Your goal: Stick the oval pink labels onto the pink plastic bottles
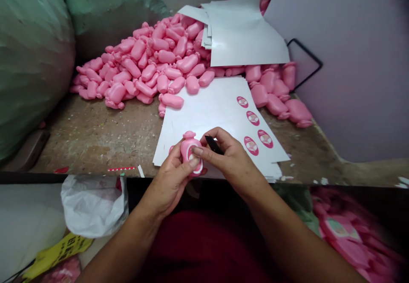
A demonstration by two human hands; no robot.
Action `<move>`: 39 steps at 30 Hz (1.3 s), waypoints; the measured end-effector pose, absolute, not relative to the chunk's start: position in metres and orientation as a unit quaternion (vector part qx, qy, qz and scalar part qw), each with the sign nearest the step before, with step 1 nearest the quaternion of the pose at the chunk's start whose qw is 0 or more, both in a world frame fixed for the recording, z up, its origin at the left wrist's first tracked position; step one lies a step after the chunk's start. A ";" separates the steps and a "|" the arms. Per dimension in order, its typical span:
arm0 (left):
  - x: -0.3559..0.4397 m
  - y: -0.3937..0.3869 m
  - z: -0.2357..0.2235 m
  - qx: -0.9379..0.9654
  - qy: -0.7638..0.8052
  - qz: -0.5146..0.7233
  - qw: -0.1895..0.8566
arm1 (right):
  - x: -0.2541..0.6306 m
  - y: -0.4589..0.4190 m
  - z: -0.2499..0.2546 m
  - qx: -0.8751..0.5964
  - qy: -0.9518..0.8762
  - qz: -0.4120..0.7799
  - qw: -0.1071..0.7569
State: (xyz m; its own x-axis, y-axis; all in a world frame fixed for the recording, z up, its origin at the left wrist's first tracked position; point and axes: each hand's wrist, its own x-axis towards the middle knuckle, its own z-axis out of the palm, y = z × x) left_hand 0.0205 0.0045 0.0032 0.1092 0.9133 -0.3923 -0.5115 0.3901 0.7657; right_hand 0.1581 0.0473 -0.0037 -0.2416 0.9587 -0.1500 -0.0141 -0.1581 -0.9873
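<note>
A small pink plastic bottle point(188, 141) stands upright in my left hand point(169, 178), which is closed around its lower body. An oval label point(192, 151) lies on the bottle's front, partly covered by both thumbs. My right hand point(234, 157) presses its thumb against the label. Its curled fingers also hold a flat black tool with a slanted end point(213, 145), whose exact kind I cannot tell. Below the hands lies a stack of white sticker sheets point(204, 116), with several pink oval stickers point(251, 145) along its right side.
A large heap of pink bottles point(153, 57) covers the back of the worktable point(92, 134). More white sheets point(249, 36) rest on it. Big green sacks point(28, 61) stand at the left, near a dark phone-like object point(32, 148). A white plastic bag point(94, 206) hangs below the table edge.
</note>
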 end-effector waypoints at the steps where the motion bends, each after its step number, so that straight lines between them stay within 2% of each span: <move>1: 0.020 0.004 0.002 0.234 0.441 0.501 0.707 | 0.159 0.047 -0.004 -0.465 -0.508 0.602 0.404; 12: 0.009 0.002 0.007 0.201 0.417 0.457 0.759 | 0.168 0.048 -0.005 -0.440 -0.559 0.589 0.384; 21: 0.016 0.006 0.004 0.132 0.396 0.502 0.758 | 0.169 0.035 0.002 -0.485 -0.655 0.487 0.313; 25: 0.011 0.003 0.005 0.139 0.411 0.496 0.752 | 0.170 0.037 0.003 -0.442 -0.664 0.525 0.297; 28: -0.022 -0.007 0.006 0.177 0.448 0.456 0.748 | 0.175 0.036 -0.001 -0.450 -0.636 0.552 0.298; 31: -0.086 -0.032 0.004 0.287 0.550 0.406 0.672 | 0.184 0.039 -0.008 -0.515 -0.625 0.494 0.318; 35: -0.175 -0.076 0.003 0.404 0.781 0.268 0.394 | 0.197 0.047 -0.017 -0.575 -0.627 0.409 0.329; 39: -0.214 -0.079 0.005 0.425 0.835 0.235 0.259 | 0.199 0.052 -0.018 -0.566 -0.636 0.401 0.340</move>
State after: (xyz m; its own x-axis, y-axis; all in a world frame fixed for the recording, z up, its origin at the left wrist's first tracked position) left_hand -0.2138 -0.0793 0.0046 -0.5050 0.8309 -0.2335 0.5871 0.5290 0.6128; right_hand 0.1995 0.0521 -0.0179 -0.1291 0.9914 -0.0217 0.4474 0.0387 -0.8935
